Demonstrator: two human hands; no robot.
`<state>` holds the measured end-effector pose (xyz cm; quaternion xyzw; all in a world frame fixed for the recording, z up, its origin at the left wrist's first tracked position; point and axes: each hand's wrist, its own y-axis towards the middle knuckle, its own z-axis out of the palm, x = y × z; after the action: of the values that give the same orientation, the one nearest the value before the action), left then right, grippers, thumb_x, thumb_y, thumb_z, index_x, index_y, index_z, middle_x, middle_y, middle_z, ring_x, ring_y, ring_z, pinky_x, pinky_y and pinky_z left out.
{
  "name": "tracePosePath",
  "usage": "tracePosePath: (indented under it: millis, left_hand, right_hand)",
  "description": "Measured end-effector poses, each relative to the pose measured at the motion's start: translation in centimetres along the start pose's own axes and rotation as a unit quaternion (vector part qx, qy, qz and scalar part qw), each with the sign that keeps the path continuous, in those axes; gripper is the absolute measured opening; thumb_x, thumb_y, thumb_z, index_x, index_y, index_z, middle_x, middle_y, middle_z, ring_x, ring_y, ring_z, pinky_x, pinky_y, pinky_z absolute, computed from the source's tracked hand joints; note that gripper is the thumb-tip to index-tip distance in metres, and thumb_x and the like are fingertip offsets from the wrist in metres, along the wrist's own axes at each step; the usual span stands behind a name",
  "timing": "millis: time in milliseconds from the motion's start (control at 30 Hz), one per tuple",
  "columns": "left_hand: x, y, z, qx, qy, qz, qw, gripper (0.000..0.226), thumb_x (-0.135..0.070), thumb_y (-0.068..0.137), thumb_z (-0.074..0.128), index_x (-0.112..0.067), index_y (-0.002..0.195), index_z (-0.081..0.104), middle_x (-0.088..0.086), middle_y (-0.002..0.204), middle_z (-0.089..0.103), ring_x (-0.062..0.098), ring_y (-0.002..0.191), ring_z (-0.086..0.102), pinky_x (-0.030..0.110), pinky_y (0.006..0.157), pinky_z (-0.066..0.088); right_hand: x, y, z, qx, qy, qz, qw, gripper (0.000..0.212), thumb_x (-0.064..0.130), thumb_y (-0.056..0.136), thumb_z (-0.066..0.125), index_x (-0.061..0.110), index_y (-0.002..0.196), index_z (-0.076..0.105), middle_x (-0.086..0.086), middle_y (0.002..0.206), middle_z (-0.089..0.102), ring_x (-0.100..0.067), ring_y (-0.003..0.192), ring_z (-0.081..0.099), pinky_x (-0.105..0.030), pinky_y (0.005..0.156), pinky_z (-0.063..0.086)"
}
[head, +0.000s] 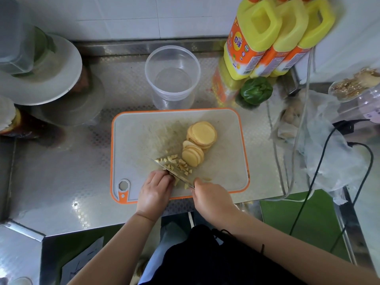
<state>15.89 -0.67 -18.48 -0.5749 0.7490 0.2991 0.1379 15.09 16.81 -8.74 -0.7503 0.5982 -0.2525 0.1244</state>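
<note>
R hand [207, 197] is gripping knife [178, 177], blade running diag. up-left from it. L hand [155, 190] is curling vs. blade's left side; can't tell if it's holding anything. Dice [177, 164] are lying just beyond both hands.

shiny embossed metal counter [61, 182]; matt, scuffed cutting board [144, 128], probably plastic; clear glossy plastic tub [172, 79].

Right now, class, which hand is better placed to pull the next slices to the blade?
Left. The left hand holds no tool and rests beside the diced pieces, near the slices; the right hand grips the knife.
</note>
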Motion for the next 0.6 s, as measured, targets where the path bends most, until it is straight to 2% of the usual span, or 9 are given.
tracePosePath:
  millis: [267, 467, 600]
  left_hand:
    - [0.5, 0.0, 0.4, -0.004, -0.002, -0.010, 1.000, 0.007, -0.010, 0.086, 0.070, -0.003, 0.085, 0.071, 0.009, 0.095, 0.066, 0.028, 0.092, 0.061, 0.034, 0.081, 0.052]
    - [0.6, 0.0, 0.5, -0.007, -0.012, -0.009, 1.000, 0.009, -0.011, 0.088, 0.068, -0.002, 0.086, 0.072, 0.010, 0.096, 0.067, 0.027, 0.093, 0.061, 0.033, 0.083, 0.051]
    - [0.5, -0.2, 0.5, -0.014, -0.012, 0.002, 1.000, 0.016, -0.014, 0.091, 0.062, -0.003, 0.087, 0.072, 0.009, 0.095, 0.067, 0.027, 0.092, 0.060, 0.035, 0.083, 0.052]
  right_hand:
    - [0.2, 0.3, 0.3, 0.012, 0.030, 0.021, 0.999, 0.012, 0.022, 0.098, 0.047, 0.012, 0.103, 0.052, -0.005, 0.088, 0.064, -0.025, 0.080, 0.065, -0.028, 0.059, 0.040]
    - [0.3, 1.4, 0.9, 0.018, 0.033, 0.033, 0.999, 0.012, 0.017, 0.097, 0.049, 0.011, 0.104, 0.054, -0.006, 0.090, 0.064, -0.024, 0.082, 0.065, -0.029, 0.061, 0.043]
    - [0.1, 1.6, 1.4, 0.022, 0.085, 0.060, 0.994, 0.021, 0.030, 0.099, 0.046, 0.011, 0.104, 0.054, -0.007, 0.093, 0.064, -0.027, 0.087, 0.063, -0.031, 0.065, 0.044]
